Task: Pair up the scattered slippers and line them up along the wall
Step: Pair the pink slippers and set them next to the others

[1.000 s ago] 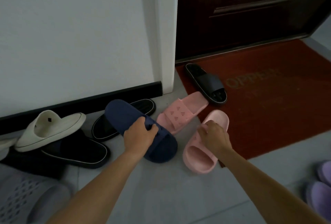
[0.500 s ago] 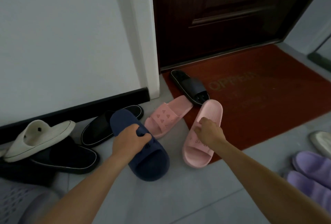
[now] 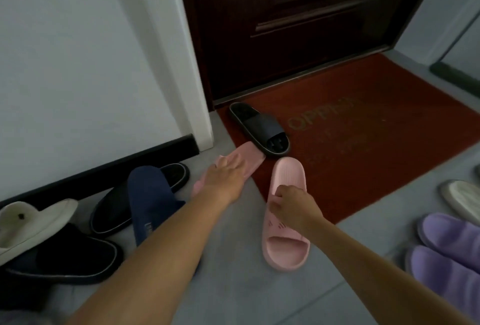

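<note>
My right hand [image 3: 293, 207] grips the strap of a pink slipper [image 3: 287, 176] that lies half on the floor, half on the red doormat [image 3: 363, 142]. Stretched out to its left, my left hand [image 3: 226, 176] has its fingers laid on the other pink slipper [image 3: 250, 155], whose far end sits under a black slipper with a grey strap [image 3: 259, 127]. A navy slipper [image 3: 150, 200] lies free on the floor beside my left forearm.
Along the black baseboard [image 3: 104, 168] lie a black slipper [image 3: 111, 210], a cream slipper [image 3: 28, 223] and another black one [image 3: 65, 259]. Two purple slippers [image 3: 446, 241] and a pale grey one [image 3: 462, 200] sit at the right. A dark door [image 3: 285, 25] stands behind the mat.
My left hand let go of the navy slipper and reached right onto the second pink slipper. My right hand kept its hold on the first pink slipper.
</note>
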### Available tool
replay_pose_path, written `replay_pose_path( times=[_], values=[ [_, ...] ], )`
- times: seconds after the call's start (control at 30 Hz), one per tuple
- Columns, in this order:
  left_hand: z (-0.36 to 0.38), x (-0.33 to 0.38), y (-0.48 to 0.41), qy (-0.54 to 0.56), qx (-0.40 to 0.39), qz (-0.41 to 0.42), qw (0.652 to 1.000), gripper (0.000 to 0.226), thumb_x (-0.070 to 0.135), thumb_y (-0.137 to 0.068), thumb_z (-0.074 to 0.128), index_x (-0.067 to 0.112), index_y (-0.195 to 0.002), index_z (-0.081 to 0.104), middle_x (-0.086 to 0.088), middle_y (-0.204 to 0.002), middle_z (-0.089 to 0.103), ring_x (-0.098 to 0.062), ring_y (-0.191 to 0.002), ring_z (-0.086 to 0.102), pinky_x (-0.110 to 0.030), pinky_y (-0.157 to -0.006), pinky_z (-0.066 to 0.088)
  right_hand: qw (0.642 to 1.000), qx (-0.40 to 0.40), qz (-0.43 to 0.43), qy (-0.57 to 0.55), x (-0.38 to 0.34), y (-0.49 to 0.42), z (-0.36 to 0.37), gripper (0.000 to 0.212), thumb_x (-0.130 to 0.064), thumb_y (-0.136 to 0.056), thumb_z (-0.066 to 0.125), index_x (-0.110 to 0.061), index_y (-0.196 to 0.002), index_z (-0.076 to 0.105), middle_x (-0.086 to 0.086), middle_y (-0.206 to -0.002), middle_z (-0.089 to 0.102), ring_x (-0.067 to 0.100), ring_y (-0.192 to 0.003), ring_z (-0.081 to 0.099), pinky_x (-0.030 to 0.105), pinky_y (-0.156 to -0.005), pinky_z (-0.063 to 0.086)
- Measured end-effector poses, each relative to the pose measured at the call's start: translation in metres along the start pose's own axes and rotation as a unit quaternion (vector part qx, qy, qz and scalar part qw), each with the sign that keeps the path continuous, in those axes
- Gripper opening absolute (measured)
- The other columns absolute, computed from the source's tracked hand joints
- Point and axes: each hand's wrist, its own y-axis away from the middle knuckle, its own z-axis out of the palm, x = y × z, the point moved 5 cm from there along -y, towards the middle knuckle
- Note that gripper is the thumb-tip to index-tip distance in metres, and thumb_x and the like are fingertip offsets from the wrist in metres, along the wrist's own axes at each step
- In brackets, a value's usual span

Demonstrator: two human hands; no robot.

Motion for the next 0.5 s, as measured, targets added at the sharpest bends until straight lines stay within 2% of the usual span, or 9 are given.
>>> replay_pose_path(
  times=[0.03,0.1,0.17,0.23,0.3,0.37,0.43,0.5],
  values=[
    [0.004,0.004,-0.005,-0.05,-0.029,-0.002,0.998,0.06,0.019,-0.09,0.053,0.02,-0.145,0.028,-0.004,-0.156,0.021,-0.031,-0.14,0.023,-0.047,-0.112,0.027,1.0,0.001,-0.004,0.006,0.005,0.002,-0.004,0.02,-0.033,-0.087,0.052,-0.018,-0.096,0.061,0.004,-0.094,0.066,0.02,-0.077,0.064,0.034,-0.068,0.057],
    [0.003,0.011,-0.009,-0.119,-0.025,0.014,0.992,0.053,0.016,-0.089,0.052,0.019,-0.14,0.04,-0.007,-0.148,0.037,-0.029,-0.136,0.031,-0.045,-0.113,0.026,1.0,0.001,-0.006,0.009,0.016,0.008,-0.011,0.023,-0.037,-0.085,0.053,-0.018,-0.095,0.063,0.003,-0.091,0.067,0.02,-0.078,0.065,0.035,-0.071,0.057],
    [-0.005,0.013,-0.005,-0.125,0.016,0.03,0.992,0.038,0.015,-0.091,0.047,0.019,-0.128,0.053,-0.005,-0.127,0.057,-0.025,-0.119,0.048,-0.041,-0.105,0.029,1.0,-0.004,-0.012,0.012,0.026,0.012,-0.015,0.026,-0.042,-0.085,0.054,-0.019,-0.091,0.064,0.003,-0.089,0.067,0.02,-0.078,0.065,0.034,-0.071,0.056],
    [-0.006,0.019,0.004,-0.114,-0.006,0.044,0.993,0.031,0.011,-0.09,0.047,0.02,-0.117,0.059,-0.002,-0.111,0.063,-0.024,-0.107,0.055,-0.042,-0.104,0.028,1.0,-0.015,-0.019,0.009,0.034,0.018,-0.015,0.025,-0.043,-0.084,0.054,-0.02,-0.081,0.06,0.002,-0.086,0.067,0.019,-0.075,0.065,0.031,-0.065,0.052],
    [-0.002,0.033,0.017,-0.083,-0.042,0.052,0.994,0.021,0.012,-0.089,0.052,0.018,-0.106,0.061,-0.002,-0.101,0.064,-0.024,-0.099,0.058,-0.042,-0.101,0.033,0.999,-0.024,-0.029,0.009,0.039,0.023,-0.015,0.022,-0.043,-0.084,0.054,-0.023,-0.075,0.056,0.002,-0.084,0.067,0.02,-0.073,0.064,0.029,-0.062,0.049],
    [0.002,0.049,0.029,-0.007,-0.067,0.043,0.997,0.011,0.021,-0.092,0.049,0.015,-0.094,0.058,-0.004,-0.099,0.066,-0.026,-0.095,0.06,-0.038,-0.088,0.038,0.999,-0.023,-0.023,0.004,0.041,0.026,-0.017,0.021,-0.041,-0.084,0.055,-0.022,-0.078,0.058,0.004,-0.085,0.068,0.021,-0.074,0.065,0.032,-0.063,0.053],
    [0.002,0.068,0.037,0.063,-0.08,0.032,0.994,0.02,0.033,-0.094,0.046,0.016,-0.089,0.055,-0.005,-0.1,0.065,-0.026,-0.095,0.06,-0.032,-0.075,0.037,1.0,-0.008,-0.016,-0.01,0.045,0.032,-0.023,0.021,-0.038,-0.084,0.054,-0.02,-0.08,0.061,0.005,-0.084,0.067,0.024,-0.074,0.065,0.033,-0.064,0.055],
    [0.001,0.09,0.044,0.115,-0.095,0.035,0.988,0.023,0.037,-0.094,0.047,0.017,-0.086,0.053,-0.004,-0.097,0.062,-0.023,-0.09,0.058,-0.032,-0.069,0.037,1.0,0.004,-0.019,-0.009,0.052,0.041,-0.03,0.021,-0.036,-0.084,0.053,-0.018,-0.08,0.063,0.004,-0.082,0.068,0.025,-0.074,0.065,0.033,-0.064,0.055]
  ],
)
